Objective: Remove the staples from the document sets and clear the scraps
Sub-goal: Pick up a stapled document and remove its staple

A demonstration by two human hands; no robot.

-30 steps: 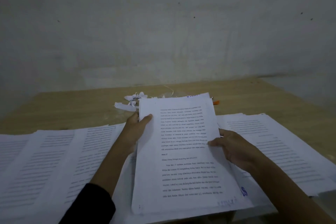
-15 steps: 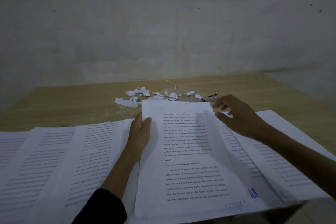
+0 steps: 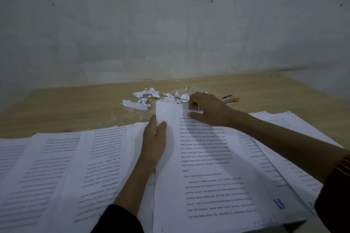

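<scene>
Your left hand (image 3: 154,138) grips the L edge of the centre document set (image 3: 208,166), thumb on top. Your right hand (image 3: 206,108) curls onto its top corner, pinching paper. Readable: "Data 27" heading, blue "AS" stamp at 5 o'clock; other txt too blurred. Paper scraps (image 3: 151,93) lie on the desk (image 3: 75,104) at 12 o'clock.

R hand (image 3: 206,108) moved, pinching doc (image 3: 208,166) corner

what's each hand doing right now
left hand: grips left edge of the paper stack
right hand: pinches top corner of that stack
</scene>
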